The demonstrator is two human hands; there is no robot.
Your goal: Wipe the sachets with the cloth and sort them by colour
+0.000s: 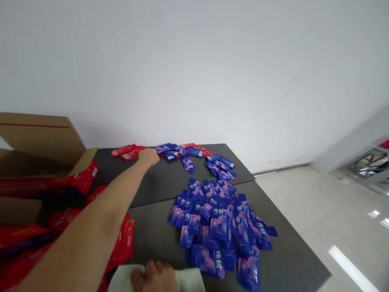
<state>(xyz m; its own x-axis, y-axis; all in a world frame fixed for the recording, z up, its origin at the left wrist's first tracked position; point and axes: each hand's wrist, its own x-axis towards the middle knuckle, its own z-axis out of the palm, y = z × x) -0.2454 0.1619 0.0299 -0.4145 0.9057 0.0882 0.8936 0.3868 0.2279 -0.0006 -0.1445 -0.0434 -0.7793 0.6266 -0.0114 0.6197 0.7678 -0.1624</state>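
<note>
- Blue sachets: smooth, glossy plastic film with pale highlights.
- Red sachets: the same shiny, smooth film.
- Cardboard box: matt brown paperboard.
- Table: dark, matt, even surface.
- White cloth: soft-looking and matt; whether fabric or paper cannot be told.
- Floor: polished, glossy, reflecting lights.
- Wall: plain matt white.
</note>
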